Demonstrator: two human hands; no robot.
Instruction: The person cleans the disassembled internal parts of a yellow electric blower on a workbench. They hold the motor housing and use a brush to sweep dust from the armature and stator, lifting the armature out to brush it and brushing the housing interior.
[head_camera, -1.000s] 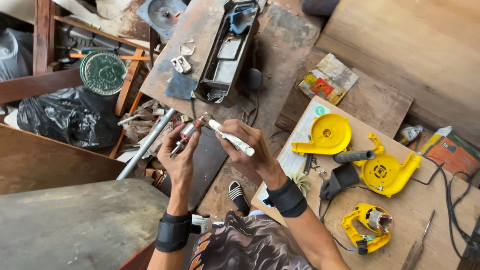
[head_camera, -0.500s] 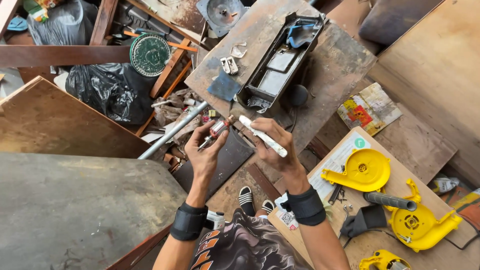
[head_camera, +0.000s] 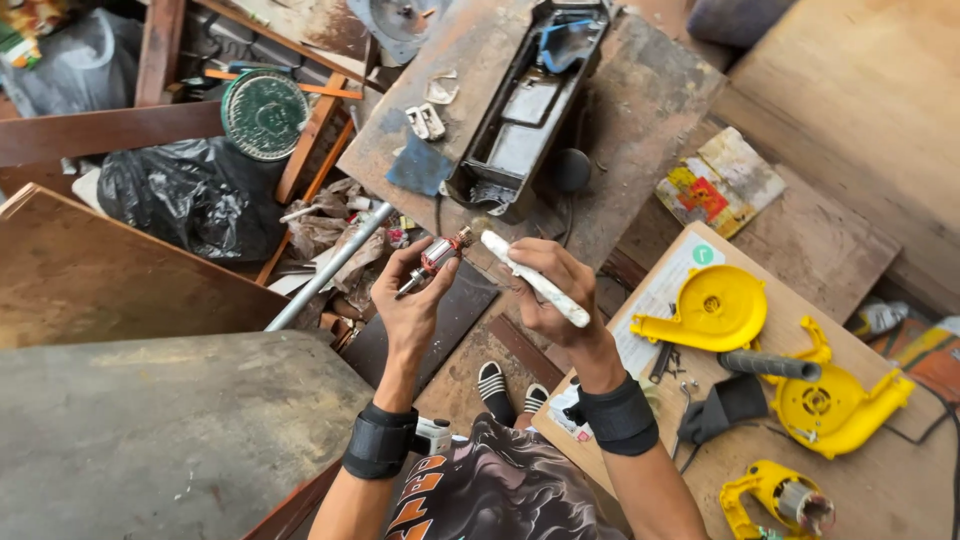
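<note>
Cluttered workshop floor: our left hand (head_camera: 415, 300) pinches motor armature (head_camera: 437, 258), shaft running lower-left to upper-right; our right hand (head_camera: 550, 290) grips white stick (head_camera: 535, 279), tip pointing upper-left

Soft, even daylight is filling the scene; shadows are staying faint, focus is holding sharp, edges are bending slightly.

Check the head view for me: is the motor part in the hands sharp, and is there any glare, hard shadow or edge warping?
Head view: even, soft daylight, no hard shadows. The small motor armature in the left hand and the white stick in the right hand are sharp, without motion blur. No strong glare; the yellow housings look slightly bright. Wide-angle lens bends boards near the edges.
</note>
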